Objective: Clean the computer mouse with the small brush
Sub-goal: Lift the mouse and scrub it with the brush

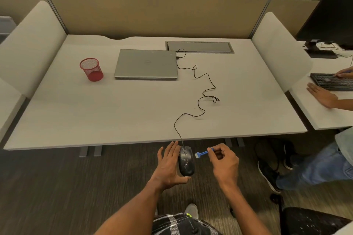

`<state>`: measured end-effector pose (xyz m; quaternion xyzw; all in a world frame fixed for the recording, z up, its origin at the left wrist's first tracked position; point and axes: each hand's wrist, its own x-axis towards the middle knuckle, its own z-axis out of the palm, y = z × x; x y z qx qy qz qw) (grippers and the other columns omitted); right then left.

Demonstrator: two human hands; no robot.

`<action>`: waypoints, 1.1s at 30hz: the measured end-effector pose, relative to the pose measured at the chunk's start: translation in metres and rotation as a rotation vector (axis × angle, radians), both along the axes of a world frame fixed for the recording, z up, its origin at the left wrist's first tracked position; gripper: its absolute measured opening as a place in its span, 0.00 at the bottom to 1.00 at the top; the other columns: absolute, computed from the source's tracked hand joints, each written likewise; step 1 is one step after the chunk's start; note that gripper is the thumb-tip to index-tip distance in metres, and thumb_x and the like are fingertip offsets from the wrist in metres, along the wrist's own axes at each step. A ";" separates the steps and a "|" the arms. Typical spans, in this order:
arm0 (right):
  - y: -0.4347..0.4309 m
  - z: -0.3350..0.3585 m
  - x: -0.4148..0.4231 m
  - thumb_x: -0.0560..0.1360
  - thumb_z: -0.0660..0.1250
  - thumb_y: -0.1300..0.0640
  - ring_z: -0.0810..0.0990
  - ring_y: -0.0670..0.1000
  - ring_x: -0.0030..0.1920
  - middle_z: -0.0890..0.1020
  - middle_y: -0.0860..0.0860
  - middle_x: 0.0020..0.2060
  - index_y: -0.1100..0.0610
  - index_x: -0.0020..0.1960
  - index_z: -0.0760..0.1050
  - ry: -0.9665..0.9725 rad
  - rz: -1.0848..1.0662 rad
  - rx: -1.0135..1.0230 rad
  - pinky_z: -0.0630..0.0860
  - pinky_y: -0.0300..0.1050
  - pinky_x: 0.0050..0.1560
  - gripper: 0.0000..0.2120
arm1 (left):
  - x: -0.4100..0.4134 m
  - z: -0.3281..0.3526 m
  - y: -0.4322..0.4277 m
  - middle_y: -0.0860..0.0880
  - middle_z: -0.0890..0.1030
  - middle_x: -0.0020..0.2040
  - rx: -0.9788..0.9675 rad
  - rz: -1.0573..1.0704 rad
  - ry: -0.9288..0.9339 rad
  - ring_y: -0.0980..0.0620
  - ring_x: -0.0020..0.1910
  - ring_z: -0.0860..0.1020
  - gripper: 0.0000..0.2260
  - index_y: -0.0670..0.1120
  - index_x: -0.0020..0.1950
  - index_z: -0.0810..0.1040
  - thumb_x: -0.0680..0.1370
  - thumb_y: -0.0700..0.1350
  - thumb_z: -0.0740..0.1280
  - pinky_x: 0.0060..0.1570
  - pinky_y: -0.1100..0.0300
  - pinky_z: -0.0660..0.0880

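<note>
Currently the computer mouse [186, 161] is off the table [114, 110], held in the air just in front of its near edge, above the carpeted floor. I have the left hand [169, 164] cradling it. The fingers lie fairly straight along its left flank and the thumb hooks under its rear end. I judge that a light hold rather than a firm clamp.

The right hand [224, 162] pinches the small brush [203, 153] by the far end of its blue handle. The white bristles point at the mouse's right side, just beside it. I cannot tell whether they touch.

My main worry is sideways pressure. A hard stroke from the right could roll the mouse against those straight fingers and out of the hand, and nothing sits below it but the floor. Pinched so far back, the brush may also twist or flick loose when the bristles catch a seam.

The cable [202, 89] runs from the mouse's nose over the table edge in loose kinks to the closed laptop [146, 64]. Pulling the mouse nearer could drag those loops, snag them, or strain the plug. The red mesh cup [91, 69] stands well apart and seems out of harm's way.
</note>
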<state>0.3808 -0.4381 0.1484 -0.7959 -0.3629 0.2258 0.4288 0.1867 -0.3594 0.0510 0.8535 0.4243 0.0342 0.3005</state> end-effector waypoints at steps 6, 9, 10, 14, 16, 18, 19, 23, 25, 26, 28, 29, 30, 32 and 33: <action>-0.004 -0.002 -0.002 0.77 0.76 0.57 0.85 0.44 0.38 0.85 0.44 0.37 0.49 0.43 0.82 0.060 0.089 0.006 0.80 0.35 0.36 0.07 | 0.002 0.001 0.000 0.49 0.44 0.86 -0.004 -0.001 0.017 0.52 0.84 0.36 0.58 0.47 0.86 0.46 0.68 0.76 0.68 0.81 0.39 0.33; -0.008 -0.003 -0.003 0.78 0.75 0.59 0.84 0.42 0.42 0.83 0.46 0.35 0.47 0.43 0.80 0.008 0.001 0.022 0.80 0.32 0.37 0.10 | 0.002 0.001 0.000 0.50 0.45 0.86 -0.009 -0.001 0.000 0.53 0.84 0.36 0.58 0.48 0.86 0.46 0.68 0.76 0.69 0.81 0.40 0.33; -0.009 -0.003 -0.002 0.78 0.75 0.60 0.83 0.41 0.42 0.83 0.45 0.36 0.46 0.43 0.80 -0.002 -0.015 0.038 0.80 0.32 0.37 0.11 | 0.002 0.001 0.000 0.50 0.45 0.86 -0.012 0.002 -0.008 0.53 0.84 0.37 0.58 0.48 0.86 0.47 0.67 0.75 0.70 0.81 0.40 0.33; -0.015 -0.001 0.001 0.78 0.75 0.57 0.85 0.46 0.40 0.85 0.43 0.39 0.46 0.44 0.82 0.041 0.105 0.039 0.82 0.39 0.37 0.07 | 0.001 0.001 0.000 0.50 0.46 0.86 -0.025 0.014 -0.017 0.53 0.84 0.38 0.58 0.48 0.86 0.47 0.68 0.74 0.71 0.81 0.39 0.34; -0.020 -0.002 0.001 0.78 0.76 0.57 0.84 0.47 0.37 0.85 0.45 0.37 0.48 0.45 0.83 0.069 0.159 0.017 0.82 0.41 0.37 0.05 | 0.001 0.002 0.000 0.50 0.46 0.86 -0.024 0.018 -0.020 0.52 0.84 0.38 0.58 0.48 0.86 0.47 0.68 0.74 0.71 0.81 0.39 0.35; -0.026 -0.004 0.001 0.78 0.75 0.58 0.84 0.47 0.37 0.85 0.44 0.38 0.48 0.45 0.83 0.045 0.116 0.015 0.81 0.41 0.36 0.06 | 0.000 0.002 0.000 0.50 0.47 0.86 -0.022 0.020 -0.031 0.53 0.84 0.38 0.58 0.48 0.86 0.47 0.68 0.74 0.71 0.81 0.38 0.35; -0.028 -0.005 0.002 0.78 0.75 0.59 0.84 0.46 0.38 0.84 0.43 0.38 0.48 0.45 0.82 0.029 0.077 0.024 0.81 0.40 0.36 0.07 | 0.000 0.002 -0.001 0.50 0.47 0.86 -0.024 0.022 -0.036 0.53 0.84 0.38 0.58 0.48 0.85 0.47 0.68 0.74 0.71 0.81 0.38 0.35; -0.037 -0.007 0.003 0.78 0.75 0.60 0.84 0.47 0.38 0.85 0.44 0.39 0.48 0.46 0.83 0.068 0.052 0.055 0.82 0.40 0.37 0.07 | 0.000 0.002 -0.002 0.50 0.48 0.86 -0.032 0.033 -0.048 0.53 0.84 0.39 0.57 0.48 0.85 0.48 0.68 0.73 0.72 0.81 0.39 0.35; -0.040 -0.008 0.002 0.78 0.75 0.59 0.85 0.47 0.37 0.86 0.47 0.38 0.49 0.46 0.84 0.122 0.104 0.029 0.83 0.42 0.38 0.05 | 0.000 0.002 -0.002 0.49 0.49 0.86 -0.023 0.036 -0.051 0.52 0.85 0.40 0.57 0.48 0.85 0.48 0.68 0.73 0.72 0.81 0.39 0.36; -0.042 -0.008 0.002 0.78 0.75 0.59 0.85 0.48 0.37 0.85 0.48 0.37 0.50 0.46 0.84 0.130 0.107 0.026 0.83 0.43 0.38 0.05 | 0.000 0.002 -0.003 0.49 0.49 0.86 -0.019 0.037 -0.054 0.52 0.85 0.40 0.57 0.47 0.85 0.48 0.68 0.73 0.72 0.81 0.39 0.36; -0.044 -0.010 0.003 0.78 0.75 0.61 0.84 0.48 0.37 0.85 0.48 0.36 0.51 0.46 0.84 0.119 0.059 0.040 0.83 0.47 0.39 0.06 | 0.000 0.002 -0.003 0.49 0.50 0.86 -0.017 0.039 -0.061 0.52 0.85 0.41 0.57 0.47 0.85 0.49 0.68 0.73 0.72 0.82 0.39 0.36; -0.045 -0.010 0.004 0.78 0.75 0.62 0.84 0.48 0.37 0.85 0.48 0.36 0.51 0.46 0.84 0.115 0.030 0.051 0.83 0.47 0.39 0.06 | 0.000 0.002 -0.003 0.49 0.50 0.86 -0.019 0.041 -0.066 0.52 0.85 0.41 0.57 0.47 0.85 0.49 0.68 0.73 0.72 0.82 0.39 0.36; -0.046 -0.011 0.005 0.78 0.75 0.62 0.84 0.48 0.38 0.85 0.48 0.36 0.51 0.46 0.84 0.119 0.014 0.060 0.83 0.47 0.39 0.06 | 0.000 0.002 -0.003 0.49 0.51 0.86 -0.021 0.043 -0.069 0.52 0.85 0.41 0.57 0.47 0.85 0.49 0.67 0.73 0.72 0.82 0.39 0.36; -0.048 -0.011 0.006 0.78 0.75 0.61 0.85 0.49 0.37 0.86 0.49 0.38 0.51 0.47 0.84 0.168 0.040 0.065 0.82 0.44 0.38 0.05 | 0.000 0.003 -0.003 0.49 0.51 0.86 -0.026 0.045 -0.073 0.52 0.85 0.42 0.57 0.47 0.85 0.49 0.68 0.72 0.72 0.82 0.39 0.37; -0.049 -0.011 0.008 0.78 0.75 0.61 0.85 0.49 0.37 0.86 0.50 0.38 0.51 0.47 0.85 0.203 0.075 0.062 0.82 0.42 0.38 0.05 | 0.001 0.003 -0.003 0.49 0.51 0.86 -0.026 0.045 -0.074 0.52 0.85 0.42 0.57 0.47 0.85 0.49 0.68 0.72 0.73 0.82 0.39 0.37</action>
